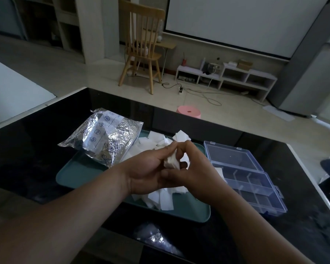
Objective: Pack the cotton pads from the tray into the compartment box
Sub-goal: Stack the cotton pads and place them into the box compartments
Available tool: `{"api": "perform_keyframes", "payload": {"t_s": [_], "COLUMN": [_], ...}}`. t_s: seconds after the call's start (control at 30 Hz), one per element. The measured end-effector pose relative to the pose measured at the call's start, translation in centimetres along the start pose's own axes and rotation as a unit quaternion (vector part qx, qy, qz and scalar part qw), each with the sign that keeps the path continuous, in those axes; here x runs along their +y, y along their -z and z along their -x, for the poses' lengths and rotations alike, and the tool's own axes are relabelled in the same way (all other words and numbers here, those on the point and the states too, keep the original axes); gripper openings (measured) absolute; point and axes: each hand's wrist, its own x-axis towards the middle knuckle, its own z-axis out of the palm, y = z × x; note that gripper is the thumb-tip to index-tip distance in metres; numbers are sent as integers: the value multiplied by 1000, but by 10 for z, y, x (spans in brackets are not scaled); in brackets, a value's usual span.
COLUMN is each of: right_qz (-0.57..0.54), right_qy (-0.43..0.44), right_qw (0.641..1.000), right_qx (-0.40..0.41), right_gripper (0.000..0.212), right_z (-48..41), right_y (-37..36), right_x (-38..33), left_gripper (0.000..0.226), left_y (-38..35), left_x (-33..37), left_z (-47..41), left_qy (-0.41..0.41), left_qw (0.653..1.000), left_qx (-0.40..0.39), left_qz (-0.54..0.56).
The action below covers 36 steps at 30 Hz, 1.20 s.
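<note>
Both forearms bare. Left forearm (65, 221) comes in from 8 o'clock, right forearm (251, 221) from 5 o'clock, and they converge at mid-frame. The hands meet and touch. Left hand (145, 174): palm turned inward, thumb stretched toward 1 o'clock, fingers curled. Right hand (196, 174): back of the hand toward the camera, fingers (187, 149) bent over toward 10 o'clock. Between them both hands pinch a crumpled cotton pad (171, 161). Wrists roughly level, well apart.

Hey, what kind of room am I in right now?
Probably a home living room, possibly a meeting room: a wooden chair, a low white shelf unit and a large projector screen lie beyond the black table.
</note>
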Motion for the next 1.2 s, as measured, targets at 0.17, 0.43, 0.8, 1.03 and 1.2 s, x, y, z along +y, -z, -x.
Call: {"api": "perform_keyframes", "payload": {"t_s": [0.17, 0.43, 0.8, 1.03, 1.2], "right_qz": [-10, -3, 103, 395, 472], "right_qy": [-7, 3, -138, -119, -119], "right_qw": [1000, 1000, 968, 909, 858], "right_qx": [-10, 6, 185, -52, -165], "right_gripper": [49, 38, 11, 35, 52], "right_z": [1, -2, -28, -11, -7], "right_y": [-2, 2, 29, 40, 33], "right_x": [4, 9, 52, 60, 66], "left_gripper": [40, 35, 16, 11, 14], "left_y": [-4, -2, 11, -12, -21], "left_x": [-4, -2, 16, 3, -3], "left_z": [-4, -7, -18, -41, -47], "left_qy": [-13, -12, -79, -48, -35], "left_qw": [1000, 999, 969, 973, 973], "left_qx": [2, 41, 230, 225, 226], "left_qz": [14, 18, 38, -10, -30]}}
